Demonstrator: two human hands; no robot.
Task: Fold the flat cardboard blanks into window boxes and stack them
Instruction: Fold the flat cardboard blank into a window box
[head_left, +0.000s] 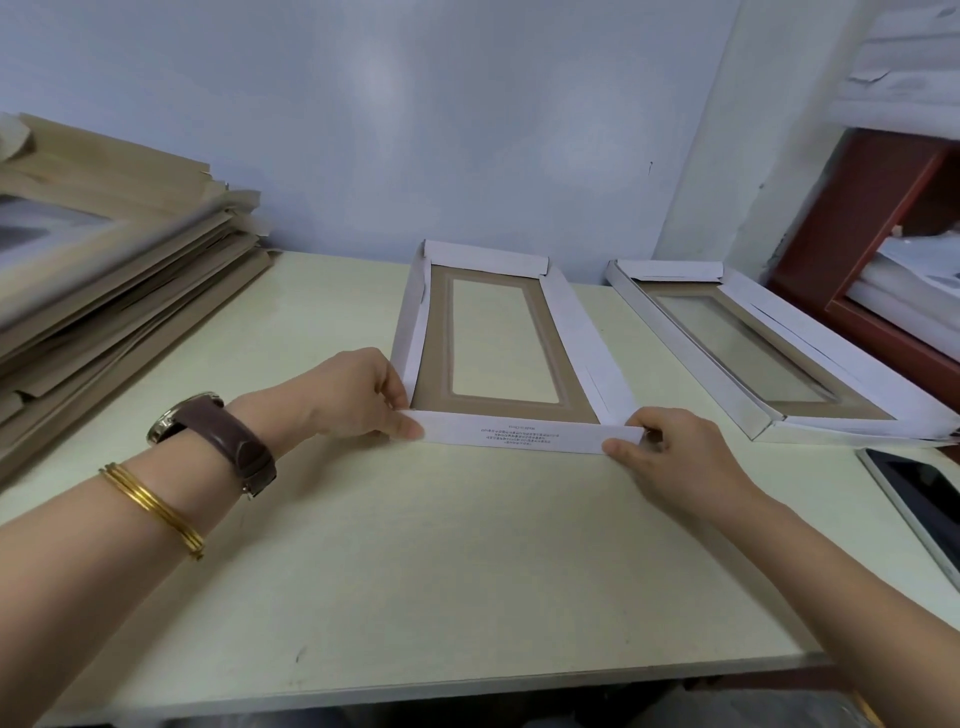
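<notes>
A person folds a cardboard window box (571, 332) at the middle of a pale table (415, 545), both hands working its near end. The left hand (353, 395) pinches the near-left corner, thumb on the printed near flap (524, 435) and fingers behind the raised left side wall. The right hand (670, 452) grips the flap's opposite end at the near-right corner, thumb on the outside, fingers curled behind. The box lies face down, its brown inner face and clear window (498, 338) showing, with white side walls folded up along both long edges and the far end.

To the right, just beside it and set at an angle, rests a second folded window box (688, 358) with all four walls up. At the table's left edge sits a tall, uneven stack of flat brown blanks (114, 291), well apart from the work.

A brown-strapped wristwatch (218, 436) and gold bangles (156, 509) circle the left wrist. A white-framed tablet (919, 499) lies at the table's right edge, and a red-brown shelf (857, 218) stands beyond.
</notes>
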